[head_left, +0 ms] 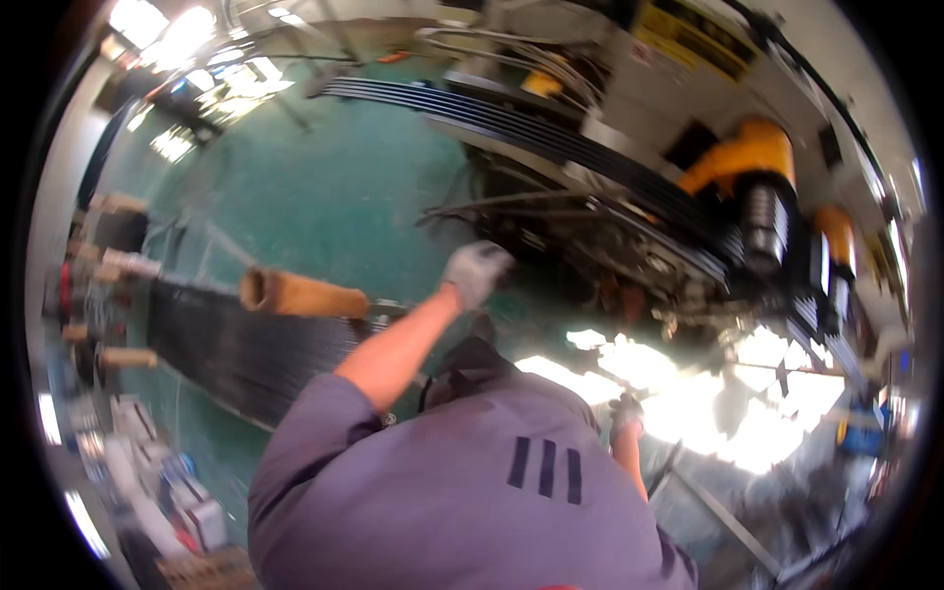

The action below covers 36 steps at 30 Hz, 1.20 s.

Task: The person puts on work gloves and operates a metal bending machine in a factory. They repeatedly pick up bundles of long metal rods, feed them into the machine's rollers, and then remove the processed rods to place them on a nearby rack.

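Observation:
My left hand (476, 272), in a pale work glove with dark fingertips, reaches forward beside the lower edge of a dark machine frame (629, 231). Its fingers are blurred, and no held thing shows in them. At my right side hangs my right hand (625, 413), gloved too and small in the picture. Sunlit floor lies beside it; whether its fingers are closed is unclear. Above the frame, a bundle of long dark metal bars (551, 138) runs from the upper left down to the right.
To my left lies a stack of long dark strips (251, 344), with a yellow-brown tube (300, 293) beside it. An orange robot-like arm (747, 162) stands at the right of the machine. White containers (187, 501) sit at lower left. Green floor (324, 177) spreads ahead.

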Each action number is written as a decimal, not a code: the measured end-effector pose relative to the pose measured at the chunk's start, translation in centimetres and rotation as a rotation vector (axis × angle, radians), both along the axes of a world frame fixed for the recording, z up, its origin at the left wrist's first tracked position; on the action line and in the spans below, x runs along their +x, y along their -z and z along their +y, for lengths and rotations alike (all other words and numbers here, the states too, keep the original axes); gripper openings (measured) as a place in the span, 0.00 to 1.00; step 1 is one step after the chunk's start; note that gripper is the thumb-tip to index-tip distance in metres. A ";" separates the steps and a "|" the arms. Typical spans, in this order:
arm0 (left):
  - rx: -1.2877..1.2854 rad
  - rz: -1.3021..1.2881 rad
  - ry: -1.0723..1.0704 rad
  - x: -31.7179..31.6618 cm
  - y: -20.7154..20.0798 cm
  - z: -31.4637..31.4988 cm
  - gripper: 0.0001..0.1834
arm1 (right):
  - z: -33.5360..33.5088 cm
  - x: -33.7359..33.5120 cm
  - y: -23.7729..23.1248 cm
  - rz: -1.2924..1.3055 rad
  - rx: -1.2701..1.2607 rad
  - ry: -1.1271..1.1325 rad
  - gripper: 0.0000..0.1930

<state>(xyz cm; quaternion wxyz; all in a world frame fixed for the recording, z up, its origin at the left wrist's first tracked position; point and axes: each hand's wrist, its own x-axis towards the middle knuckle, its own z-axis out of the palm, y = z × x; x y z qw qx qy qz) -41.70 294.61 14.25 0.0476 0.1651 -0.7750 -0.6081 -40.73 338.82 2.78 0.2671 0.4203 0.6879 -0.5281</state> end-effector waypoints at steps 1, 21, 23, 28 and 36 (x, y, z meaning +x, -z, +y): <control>0.079 -0.112 -0.065 0.6 -1.6 -2.6 0.11 | -0.3 1.1 -1.2 -0.026 0.099 -0.044 0.20; -0.609 -0.268 0.348 1.2 10.5 3.6 0.12 | 4.3 -8.7 2.4 -0.181 0.277 -0.813 0.24; -0.272 -0.323 0.156 -0.1 11.2 4.3 0.13 | 5.2 -12.2 0.9 -0.133 0.189 -0.612 0.21; 0.347 -0.564 -0.242 -5.6 6.2 7.3 0.15 | 10.2 -13.7 7.1 0.326 0.122 -0.765 0.16; 0.142 -0.708 0.013 -3.5 11.4 4.5 0.15 | 3.7 -7.7 3.5 0.270 0.592 -1.519 0.10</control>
